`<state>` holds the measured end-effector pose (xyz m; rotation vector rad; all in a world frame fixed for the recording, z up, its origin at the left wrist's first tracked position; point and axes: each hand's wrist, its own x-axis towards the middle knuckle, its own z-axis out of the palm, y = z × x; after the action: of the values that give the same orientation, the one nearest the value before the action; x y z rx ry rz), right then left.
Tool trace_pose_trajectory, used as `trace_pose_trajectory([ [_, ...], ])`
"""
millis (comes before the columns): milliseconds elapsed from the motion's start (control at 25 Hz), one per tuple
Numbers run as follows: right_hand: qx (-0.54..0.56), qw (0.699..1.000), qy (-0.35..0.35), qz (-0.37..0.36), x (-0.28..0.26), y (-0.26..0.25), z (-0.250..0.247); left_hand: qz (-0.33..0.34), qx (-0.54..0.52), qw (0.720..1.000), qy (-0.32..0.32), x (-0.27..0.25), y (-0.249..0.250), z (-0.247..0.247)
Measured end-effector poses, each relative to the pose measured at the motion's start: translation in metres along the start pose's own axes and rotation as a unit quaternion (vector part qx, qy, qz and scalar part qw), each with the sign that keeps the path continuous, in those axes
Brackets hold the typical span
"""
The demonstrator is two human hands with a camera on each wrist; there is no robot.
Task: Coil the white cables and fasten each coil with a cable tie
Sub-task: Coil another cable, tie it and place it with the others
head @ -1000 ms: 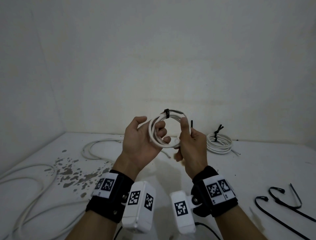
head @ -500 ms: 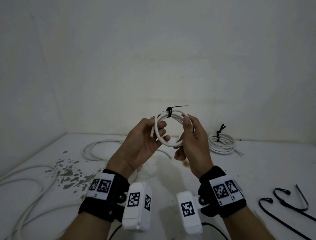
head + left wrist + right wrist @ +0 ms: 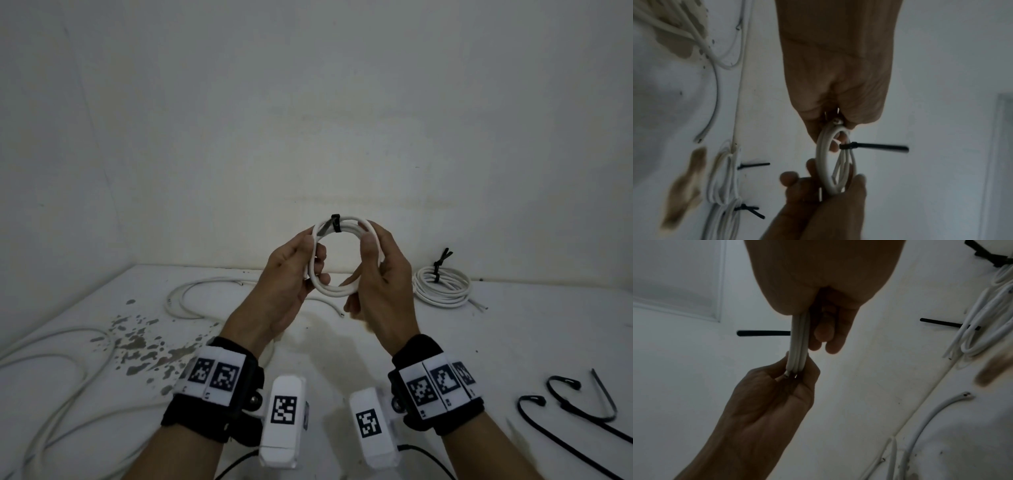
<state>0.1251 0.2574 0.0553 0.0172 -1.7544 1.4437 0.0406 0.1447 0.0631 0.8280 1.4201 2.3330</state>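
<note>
I hold a small white cable coil upright in the air between both hands, above the white table. A black cable tie wraps the top of the coil, and its tail sticks out sideways. My left hand grips the coil's left side, fingers curled through the ring. On the right side my right hand pinches it, thumb in front. In the left wrist view the coil runs from the left hand to the right hand. In the right wrist view the coil shows edge-on.
A tied white coil with black ties lies at the back right by the wall. Loose white cables sprawl on the left, with another one behind. Spare black cable ties lie at the front right. Brown stains mark the table.
My right hand let go of the tie's tail and took the coil's right side. Both hands turned the coil to face me, and the tail now points down-left instead of right.
</note>
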Motion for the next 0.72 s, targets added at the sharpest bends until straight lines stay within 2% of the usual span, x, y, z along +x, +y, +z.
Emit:
trace_pose_trajectory([
  [160,-0.014,0.999,-0.029,0.004,0.003,0.000,-0.004,0.011,0.021,0.999,0.025,-0.001,0.001,0.006],
  [280,-0.036,0.999,-0.034,0.009,0.004,0.000,-0.009,-0.022,-0.033,0.999,0.006,-0.003,0.009,0.009],
  [440,-0.055,0.998,-0.008,0.007,0.007,0.004,-0.010,-0.078,-0.086,0.993,-0.028,-0.007,0.020,0.006],
  [720,-0.046,0.999,0.011,-0.003,0.006,0.002,-0.011,-0.093,-0.107,0.990,-0.023,-0.008,0.017,0.004],
])
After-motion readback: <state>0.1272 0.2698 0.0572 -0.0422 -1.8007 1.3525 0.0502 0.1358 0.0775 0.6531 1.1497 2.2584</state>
